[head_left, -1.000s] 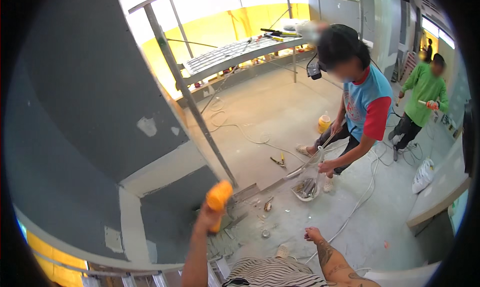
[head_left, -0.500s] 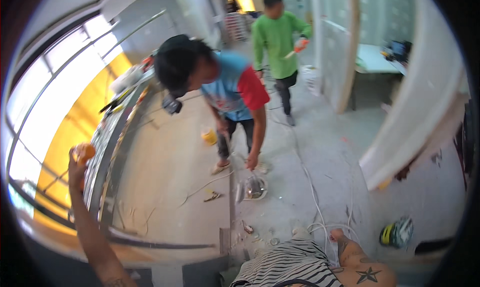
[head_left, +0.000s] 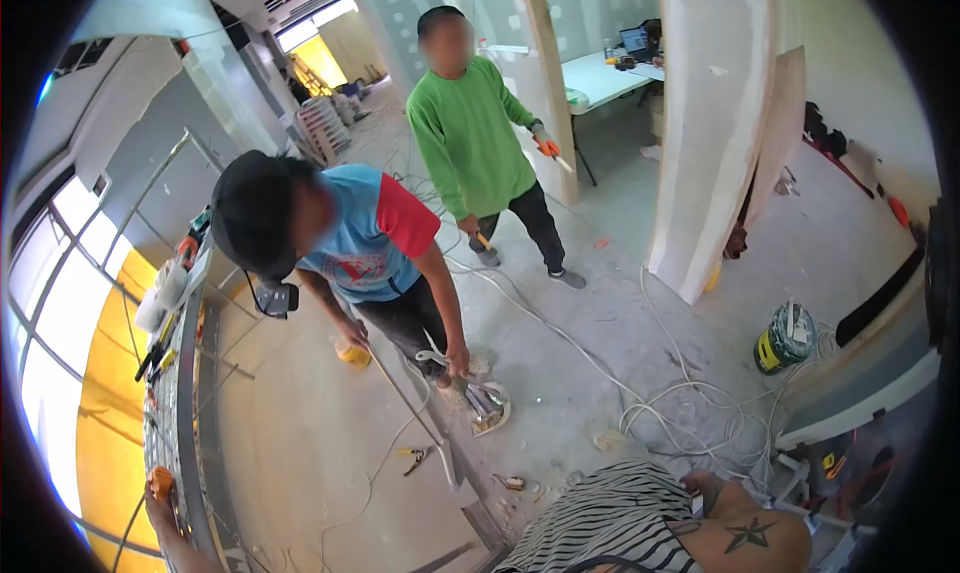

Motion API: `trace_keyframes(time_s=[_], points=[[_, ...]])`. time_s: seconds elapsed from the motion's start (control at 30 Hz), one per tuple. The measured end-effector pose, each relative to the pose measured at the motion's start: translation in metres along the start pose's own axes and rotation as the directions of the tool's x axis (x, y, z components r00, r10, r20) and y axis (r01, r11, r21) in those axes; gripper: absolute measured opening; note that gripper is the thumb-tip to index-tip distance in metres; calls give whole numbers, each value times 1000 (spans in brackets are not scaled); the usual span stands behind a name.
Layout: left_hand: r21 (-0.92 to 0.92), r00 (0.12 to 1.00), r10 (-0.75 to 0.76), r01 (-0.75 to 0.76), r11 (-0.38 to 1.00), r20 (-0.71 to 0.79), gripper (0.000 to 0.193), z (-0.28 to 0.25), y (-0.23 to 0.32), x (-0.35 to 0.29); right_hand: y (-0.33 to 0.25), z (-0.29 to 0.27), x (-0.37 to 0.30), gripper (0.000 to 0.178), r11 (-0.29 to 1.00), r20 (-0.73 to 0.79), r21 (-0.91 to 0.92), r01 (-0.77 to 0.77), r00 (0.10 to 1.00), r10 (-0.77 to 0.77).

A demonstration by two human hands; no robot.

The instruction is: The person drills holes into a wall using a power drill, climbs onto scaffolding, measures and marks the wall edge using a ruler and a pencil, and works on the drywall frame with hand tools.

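Observation:
At the lower left my left hand [head_left: 158,511] is closed around a small rounded orange thing [head_left: 161,481], close to the ledge with tools; its kind is not plain. My right hand [head_left: 697,482] is low beside my striped shirt [head_left: 612,513], and its fingers are mostly hidden. Ahead, a person in a blue and red shirt [head_left: 362,231] bends over, holding a long thin strip [head_left: 408,398] and a shiny metal tool [head_left: 486,403] near the floor. Behind, a person in a green top [head_left: 470,138] stands with a pale stick-like tool in one orange-gloved hand and a wooden-handled tool in the other.
White cables [head_left: 655,413] loop across the dusty floor. A dark bucket [head_left: 785,339] stands at right. Pliers [head_left: 415,460] and a yellow container [head_left: 352,353] lie near the bending person. A metal frame [head_left: 130,213] rises at left; a white table [head_left: 610,78] is at the back.
My view has turned to the right. My left hand with the orange thing now appears lower in the picture. The person in green has come nearer.

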State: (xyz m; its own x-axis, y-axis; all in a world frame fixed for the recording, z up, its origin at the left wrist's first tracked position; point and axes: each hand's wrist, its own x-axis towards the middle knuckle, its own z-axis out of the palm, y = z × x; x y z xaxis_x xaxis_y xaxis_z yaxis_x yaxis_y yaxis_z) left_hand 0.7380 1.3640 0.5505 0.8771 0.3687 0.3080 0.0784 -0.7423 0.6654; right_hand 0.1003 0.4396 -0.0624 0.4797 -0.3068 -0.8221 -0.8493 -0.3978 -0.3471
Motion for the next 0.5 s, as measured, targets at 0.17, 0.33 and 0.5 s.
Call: trace_keyframes(time_s=[0.17,0.33,0.5], points=[[670,971,218,-94,737,-103,29,18,-7,33,-64,-66,46,26,914,-54,-242,326,936,-348],[573,714,489,-150,806,-501,28,21,43,34,-172,-111,73,36,912,-202,123,392,909,-364],[269,540,550,-512,816,-638,26,114,109,-23,-182,-104,106,31,912,-129,103,396,915,-383]])
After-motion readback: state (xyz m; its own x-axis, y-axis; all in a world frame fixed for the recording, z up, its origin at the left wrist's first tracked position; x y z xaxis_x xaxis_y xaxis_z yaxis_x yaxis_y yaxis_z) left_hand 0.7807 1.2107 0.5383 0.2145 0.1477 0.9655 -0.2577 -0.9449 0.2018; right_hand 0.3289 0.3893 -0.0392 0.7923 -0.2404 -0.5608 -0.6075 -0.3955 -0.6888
